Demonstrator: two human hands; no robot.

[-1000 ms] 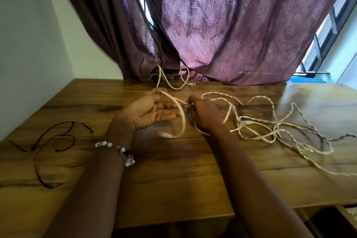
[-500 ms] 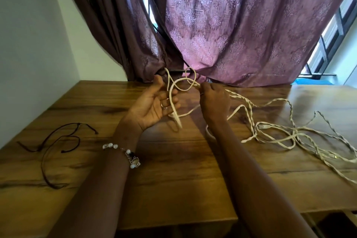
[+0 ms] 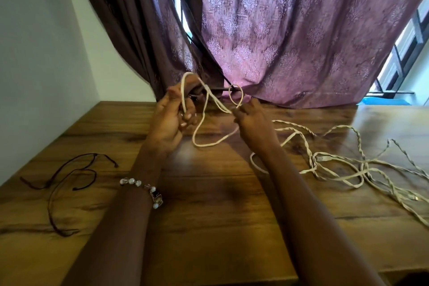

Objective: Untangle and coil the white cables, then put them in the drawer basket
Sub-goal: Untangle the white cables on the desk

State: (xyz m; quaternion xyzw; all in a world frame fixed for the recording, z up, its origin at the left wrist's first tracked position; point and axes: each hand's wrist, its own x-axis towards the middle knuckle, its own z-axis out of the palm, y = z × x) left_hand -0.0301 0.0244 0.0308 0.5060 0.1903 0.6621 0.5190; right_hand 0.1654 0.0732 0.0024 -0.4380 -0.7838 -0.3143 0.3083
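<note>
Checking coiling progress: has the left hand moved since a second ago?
Yes. The left hand has risen off the table and toward the curtain, now holding a white cable loop up.

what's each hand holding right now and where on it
Both hold the white cable: the left hand has a loop wrapped over its fingers, the right hand pinches the strands at a small loop's base.

Tangled white cables (image 3: 325, 165), partly lifted

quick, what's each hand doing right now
Left hand: closed on a loop of the white cable, held above the table.
Right hand: pinching the same white cable between its fingertips.
</note>
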